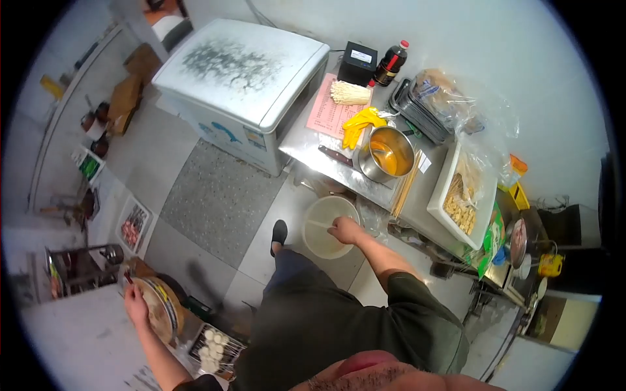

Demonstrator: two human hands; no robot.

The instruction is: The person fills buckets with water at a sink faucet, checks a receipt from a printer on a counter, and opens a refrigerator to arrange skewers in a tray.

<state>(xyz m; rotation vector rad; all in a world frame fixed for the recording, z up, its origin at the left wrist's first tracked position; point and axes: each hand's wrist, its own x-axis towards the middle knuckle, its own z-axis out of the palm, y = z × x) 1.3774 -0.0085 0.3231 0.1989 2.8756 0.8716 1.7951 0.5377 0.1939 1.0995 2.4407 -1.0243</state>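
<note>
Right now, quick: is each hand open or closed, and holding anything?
Left hand: fingers curled by a small dark red thing; grip cannot be told.
Right hand: closed, apparently on a pale strip across the bucket.

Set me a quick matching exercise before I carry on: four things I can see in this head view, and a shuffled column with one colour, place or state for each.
Things:
1. Steel pot
2. Bucket
3. Gloves
4. Bottle

Descriptions:
A. Yellow, lying on the metal table
B. Has a red cap
C. Has something orange inside
D. Directly by the right hand, below the table's front edge in the picture

Right pairs: 1-C, 2-D, 3-A, 4-B.
</note>
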